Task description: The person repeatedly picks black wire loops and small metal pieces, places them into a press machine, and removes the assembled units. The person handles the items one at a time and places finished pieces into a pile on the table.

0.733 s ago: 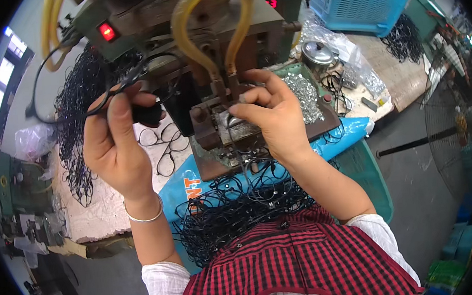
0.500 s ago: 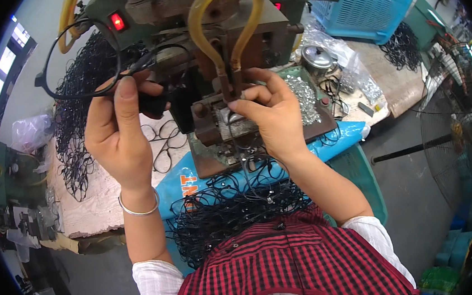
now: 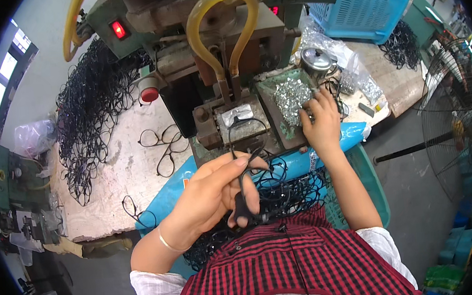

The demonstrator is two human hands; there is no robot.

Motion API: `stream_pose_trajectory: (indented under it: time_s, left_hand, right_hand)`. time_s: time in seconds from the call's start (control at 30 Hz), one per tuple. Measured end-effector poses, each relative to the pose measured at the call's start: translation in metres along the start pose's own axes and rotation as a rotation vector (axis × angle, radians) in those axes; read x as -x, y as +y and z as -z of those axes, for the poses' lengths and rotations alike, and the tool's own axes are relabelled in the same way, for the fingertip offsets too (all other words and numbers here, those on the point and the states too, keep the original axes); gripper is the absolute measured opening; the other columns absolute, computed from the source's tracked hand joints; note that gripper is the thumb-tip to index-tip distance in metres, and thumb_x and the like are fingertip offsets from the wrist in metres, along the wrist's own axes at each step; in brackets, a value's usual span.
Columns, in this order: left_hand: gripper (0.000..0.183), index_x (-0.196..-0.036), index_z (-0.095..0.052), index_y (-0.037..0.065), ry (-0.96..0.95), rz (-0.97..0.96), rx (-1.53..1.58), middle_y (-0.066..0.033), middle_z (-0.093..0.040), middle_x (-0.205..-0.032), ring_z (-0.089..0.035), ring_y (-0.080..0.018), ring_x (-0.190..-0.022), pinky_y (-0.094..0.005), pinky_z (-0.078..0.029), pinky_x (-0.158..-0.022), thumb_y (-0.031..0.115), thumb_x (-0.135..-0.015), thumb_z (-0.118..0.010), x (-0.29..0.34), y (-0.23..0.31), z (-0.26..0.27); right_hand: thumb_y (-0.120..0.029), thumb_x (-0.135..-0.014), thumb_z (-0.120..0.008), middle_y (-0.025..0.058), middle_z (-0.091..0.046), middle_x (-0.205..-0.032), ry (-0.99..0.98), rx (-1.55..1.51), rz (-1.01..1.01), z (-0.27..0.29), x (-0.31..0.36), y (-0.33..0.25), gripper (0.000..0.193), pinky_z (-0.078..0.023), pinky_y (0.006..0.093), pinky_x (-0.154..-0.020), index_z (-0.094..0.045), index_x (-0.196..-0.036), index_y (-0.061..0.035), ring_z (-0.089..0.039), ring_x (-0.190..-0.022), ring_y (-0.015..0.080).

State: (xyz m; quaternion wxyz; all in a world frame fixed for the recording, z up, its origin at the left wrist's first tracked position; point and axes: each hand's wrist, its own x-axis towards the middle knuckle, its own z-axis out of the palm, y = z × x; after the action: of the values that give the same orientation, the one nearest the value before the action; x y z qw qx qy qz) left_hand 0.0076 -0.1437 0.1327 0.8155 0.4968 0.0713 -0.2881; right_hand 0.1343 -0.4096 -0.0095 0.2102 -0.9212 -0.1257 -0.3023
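Note:
My left hand (image 3: pixel 211 189) is closed around a black eyeglass frame (image 3: pixel 237 164) in front of the press machine. One rim of that frame reaches up onto the metal block (image 3: pixel 253 127) of the machine. A black handle-like piece (image 3: pixel 243 206) also shows among the fingers; I cannot make out its kind. My right hand (image 3: pixel 322 123) is at the right edge of a tray (image 3: pixel 269 91) of small shiny metal pieces (image 3: pixel 293 96), fingers curled and thumb near the index finger. Whatever lies between those fingertips is hidden. Several black frames (image 3: pixel 290 193) are heaped below my hands.
A yellow tube (image 3: pixel 195 33) loops down to the machine's head. A red push button (image 3: pixel 149 94) sticks out at its left. Many black frames (image 3: pixel 84 116) pile up on the left table. A blue sack (image 3: pixel 164 190), lidded metal pot (image 3: pixel 316 59) and blue basket (image 3: pixel 366 4) are around.
My left hand has come from the upper left down to the front of the machine with the eyeglass frame. My right hand has left the machine's head for the tray of metal pieces.

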Motion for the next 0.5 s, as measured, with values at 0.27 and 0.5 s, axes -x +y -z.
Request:
stream_pose_trajectory:
  time_s: [0.27, 0.5]
  left_hand:
    - [0.037, -0.128, -0.059, 0.0, 0.075, 0.036, 0.047, -0.0126, -0.07, -0.072, -0.064, -0.0194, -0.046, -0.0246, -0.041, -0.033, 0.028, -0.109, -0.042, -0.025, -0.011, 0.008]
    - [0.035, -0.129, -0.059, -0.001, -0.153, -0.047, 0.214, -0.0167, -0.072, -0.095, -0.069, -0.0189, -0.064, -0.0273, -0.057, -0.053, 0.025, -0.108, -0.049, -0.023, -0.029, 0.025]
  right_hand:
    - [-0.012, -0.086, -0.073, 0.0141, -0.072, -0.099, -0.002, -0.199, -0.117, 0.002, -0.022, -0.002, 0.012, -0.053, 0.0425, -0.083, -0.072, -0.089, -0.0006, -0.068, -0.094, 0.0353]
    - [-0.012, -0.089, -0.072, 0.0151, -0.076, -0.098, 0.078, -0.221, -0.05, -0.003, -0.023, -0.005, 0.015, -0.056, 0.0386, -0.082, -0.078, -0.1, -0.0026, -0.073, -0.091, 0.0325]
